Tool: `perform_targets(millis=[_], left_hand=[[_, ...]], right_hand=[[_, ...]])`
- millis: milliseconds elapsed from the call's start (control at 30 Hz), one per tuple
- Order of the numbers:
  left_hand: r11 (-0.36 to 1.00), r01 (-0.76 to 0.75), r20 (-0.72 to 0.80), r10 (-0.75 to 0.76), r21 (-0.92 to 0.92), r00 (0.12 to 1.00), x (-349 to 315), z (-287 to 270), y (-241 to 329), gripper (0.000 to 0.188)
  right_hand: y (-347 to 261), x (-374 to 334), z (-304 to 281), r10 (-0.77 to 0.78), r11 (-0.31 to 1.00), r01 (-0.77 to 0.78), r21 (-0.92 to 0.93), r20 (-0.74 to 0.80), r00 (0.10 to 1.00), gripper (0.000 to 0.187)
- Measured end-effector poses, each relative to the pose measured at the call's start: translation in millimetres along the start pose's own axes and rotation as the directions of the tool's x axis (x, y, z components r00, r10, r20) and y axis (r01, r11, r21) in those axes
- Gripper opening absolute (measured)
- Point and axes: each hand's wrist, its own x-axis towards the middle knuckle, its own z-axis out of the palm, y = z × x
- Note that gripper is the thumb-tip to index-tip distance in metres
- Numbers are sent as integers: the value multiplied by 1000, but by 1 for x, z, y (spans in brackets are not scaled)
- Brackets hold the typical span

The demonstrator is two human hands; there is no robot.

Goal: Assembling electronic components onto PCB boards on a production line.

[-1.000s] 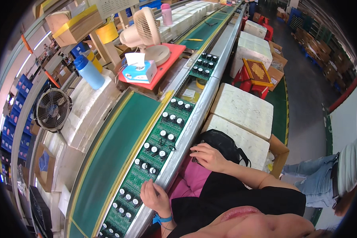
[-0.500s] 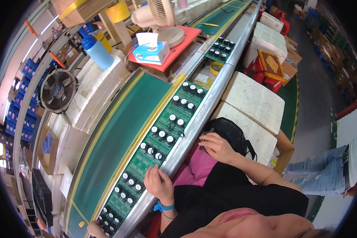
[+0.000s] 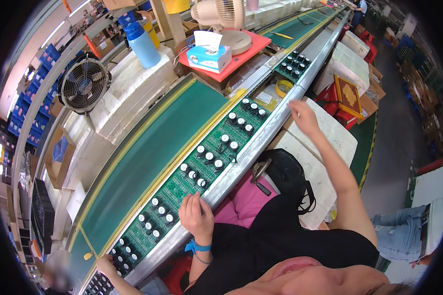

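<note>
My left hand [image 3: 197, 216], a blue band at its wrist, rests on the metal rail's edge with fingers curled together. Whatever the fingertips may hold is hidden. Just beyond it is a row of green circuit boards [image 3: 174, 191] carrying black cylindrical capacitors with white tops. My right hand [image 3: 306, 118] is raised farther off, by the rail near the far boards, with fingers loosely bent and nothing visible in them. A metal hand tool with a dark handle [image 3: 264, 188] lies over my lap beside a black bag [image 3: 285, 172].
Left of the boards runs a green conveyor belt [image 3: 147, 142]. A tissue box [image 3: 209, 58] and a fan stand on a red board beyond. White foam blocks [image 3: 337, 132] flank my right. At lower left, another person's hand [image 3: 106, 266] touches the boards.
My right hand has left my lap and moved forward to the rail, uncovering the hand tool. My left hand stays by the boards. The view has shifted somewhat.
</note>
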Motion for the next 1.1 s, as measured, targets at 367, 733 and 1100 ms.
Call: perform_targets(millis=[367,733,1100], left_hand=[[999,3,-7,-2,35,1000,0,3,2,23],[990,17,-18,-20,-138,1000,4,-29,5,27],[887,369,-215,-317,277,924,-81,-106,-36,38]], right_hand=[[91,103,30,237,935,-121,-333,333,913,25],[121,111,44,363,855,-198,-479,281,889,34],[153,94,57,393,835,-333,-438,52,918,35]])
